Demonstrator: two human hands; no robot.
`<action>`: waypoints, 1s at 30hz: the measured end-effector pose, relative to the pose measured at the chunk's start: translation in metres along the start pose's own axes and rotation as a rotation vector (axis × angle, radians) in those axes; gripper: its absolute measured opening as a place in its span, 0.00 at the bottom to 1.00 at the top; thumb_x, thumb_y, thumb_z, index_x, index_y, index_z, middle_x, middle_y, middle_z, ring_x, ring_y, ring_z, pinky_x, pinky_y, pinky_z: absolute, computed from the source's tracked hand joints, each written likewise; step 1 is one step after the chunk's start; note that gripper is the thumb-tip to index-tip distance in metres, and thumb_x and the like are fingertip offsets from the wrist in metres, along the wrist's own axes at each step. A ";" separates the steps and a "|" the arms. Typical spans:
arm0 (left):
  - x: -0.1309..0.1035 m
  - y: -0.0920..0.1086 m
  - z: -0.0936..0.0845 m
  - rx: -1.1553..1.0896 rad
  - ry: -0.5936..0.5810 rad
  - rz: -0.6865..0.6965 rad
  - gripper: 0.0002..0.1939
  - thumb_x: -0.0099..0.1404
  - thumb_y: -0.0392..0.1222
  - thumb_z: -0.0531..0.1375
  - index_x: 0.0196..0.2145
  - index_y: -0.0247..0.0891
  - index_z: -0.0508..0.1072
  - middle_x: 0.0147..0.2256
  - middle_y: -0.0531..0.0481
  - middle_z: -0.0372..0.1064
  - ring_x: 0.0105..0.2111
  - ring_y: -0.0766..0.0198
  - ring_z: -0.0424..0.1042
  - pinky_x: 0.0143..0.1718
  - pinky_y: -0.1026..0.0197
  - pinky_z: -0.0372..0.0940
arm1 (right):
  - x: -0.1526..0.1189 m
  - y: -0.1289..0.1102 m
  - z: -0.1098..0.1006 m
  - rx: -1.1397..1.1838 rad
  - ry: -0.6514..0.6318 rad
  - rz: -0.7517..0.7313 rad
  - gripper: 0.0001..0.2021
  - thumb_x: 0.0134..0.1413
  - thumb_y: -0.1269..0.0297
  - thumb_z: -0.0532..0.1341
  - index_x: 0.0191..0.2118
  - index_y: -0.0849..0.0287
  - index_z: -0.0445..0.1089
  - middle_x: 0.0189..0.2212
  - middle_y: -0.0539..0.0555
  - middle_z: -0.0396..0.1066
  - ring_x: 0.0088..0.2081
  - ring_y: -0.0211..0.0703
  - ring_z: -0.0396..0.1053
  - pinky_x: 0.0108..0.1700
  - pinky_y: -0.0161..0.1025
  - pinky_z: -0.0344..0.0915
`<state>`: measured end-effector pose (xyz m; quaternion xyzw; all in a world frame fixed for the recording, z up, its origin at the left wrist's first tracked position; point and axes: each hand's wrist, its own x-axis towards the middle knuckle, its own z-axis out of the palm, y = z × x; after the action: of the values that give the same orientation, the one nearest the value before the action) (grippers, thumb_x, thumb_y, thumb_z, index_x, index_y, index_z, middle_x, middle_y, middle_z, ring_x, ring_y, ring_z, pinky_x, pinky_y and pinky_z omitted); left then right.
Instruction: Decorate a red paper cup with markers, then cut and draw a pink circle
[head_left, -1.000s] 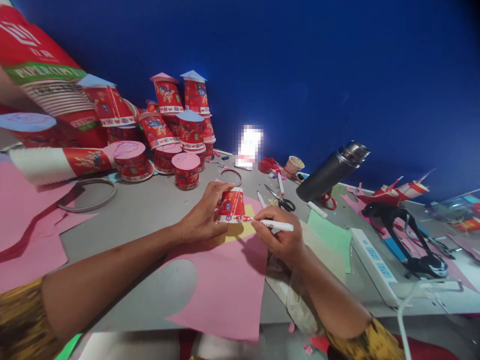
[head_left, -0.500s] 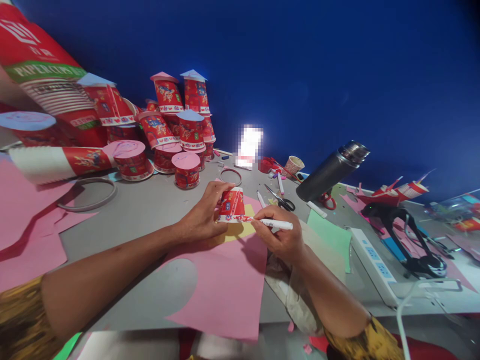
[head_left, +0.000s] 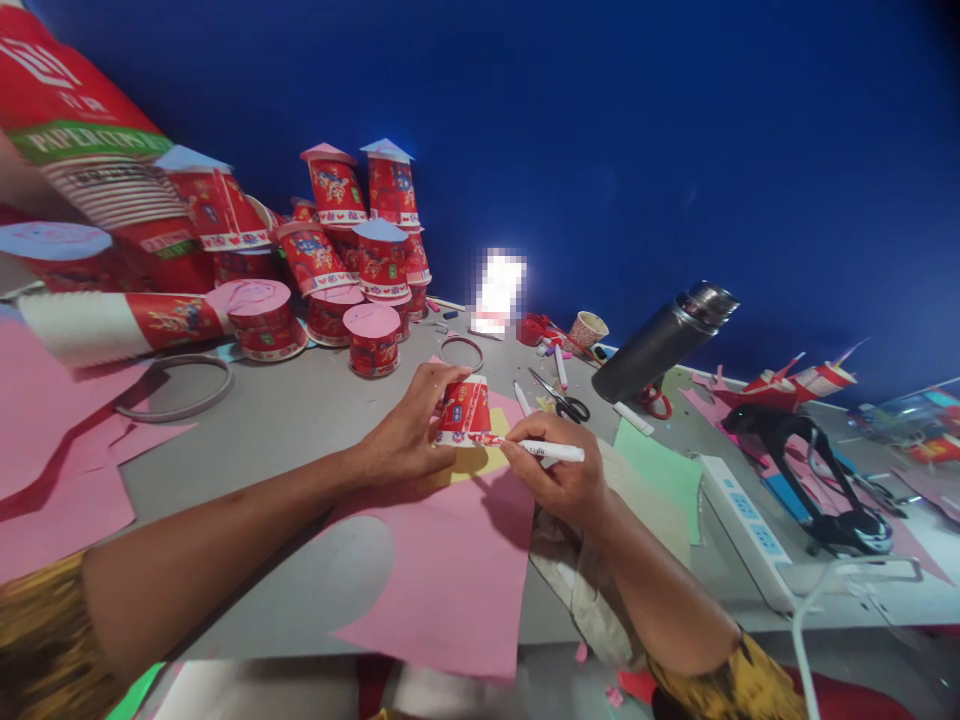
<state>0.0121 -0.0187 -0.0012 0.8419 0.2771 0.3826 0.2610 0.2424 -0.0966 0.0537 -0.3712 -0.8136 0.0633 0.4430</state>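
Yellow-black patterned sleeves, prob. short

Deep blue wall behind a grey table

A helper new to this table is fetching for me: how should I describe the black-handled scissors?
Start at the big dark flask by the blue wall. Just left of it, the scissors lie on the grey table between two white pens. Their black handles set them apart from the red handle by the flask's base.
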 end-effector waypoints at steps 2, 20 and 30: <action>0.000 0.000 0.000 0.000 0.001 -0.009 0.41 0.63 0.44 0.68 0.68 0.49 0.55 0.63 0.39 0.57 0.65 0.41 0.62 0.67 0.31 0.62 | 0.000 -0.001 -0.001 0.001 0.011 0.016 0.05 0.66 0.67 0.63 0.36 0.55 0.73 0.26 0.50 0.77 0.25 0.38 0.72 0.29 0.36 0.67; 0.000 -0.001 0.001 -0.004 0.013 -0.004 0.43 0.59 0.39 0.67 0.68 0.50 0.55 0.62 0.40 0.58 0.64 0.40 0.62 0.66 0.31 0.62 | 0.001 0.000 -0.001 0.006 0.054 0.021 0.05 0.65 0.69 0.64 0.35 0.56 0.73 0.26 0.49 0.76 0.25 0.37 0.71 0.29 0.34 0.65; 0.000 0.000 0.000 0.013 0.002 -0.009 0.41 0.60 0.40 0.67 0.68 0.46 0.56 0.63 0.40 0.58 0.65 0.41 0.62 0.66 0.35 0.63 | 0.000 -0.001 0.001 0.037 0.047 0.034 0.05 0.65 0.68 0.64 0.35 0.56 0.73 0.26 0.49 0.76 0.25 0.36 0.71 0.29 0.33 0.65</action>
<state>0.0123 -0.0183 -0.0013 0.8417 0.2838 0.3806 0.2571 0.2409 -0.0969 0.0530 -0.3783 -0.7951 0.0770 0.4677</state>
